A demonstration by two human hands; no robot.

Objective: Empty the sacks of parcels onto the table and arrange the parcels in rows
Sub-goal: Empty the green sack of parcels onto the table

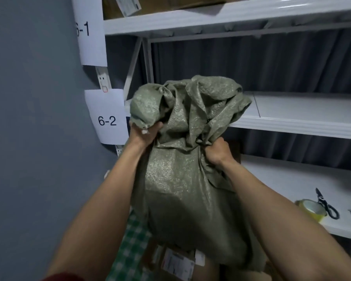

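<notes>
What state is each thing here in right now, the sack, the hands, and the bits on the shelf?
Sack: upended, lifted, mouth down.
Left hand: grip on a bunched sack corner.
Right hand: grip on bunched sack fabric.
Parcels: some lying below the sack, labels showing.
Scissors: closed, lying on the shelf.
Tape roll: lying beside the scissors.

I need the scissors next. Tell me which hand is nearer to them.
Right. The right hand grips the green sack on the side toward the scissors, which lie on the shelf beside the tape roll. The left hand grips the sack's far side.
</notes>
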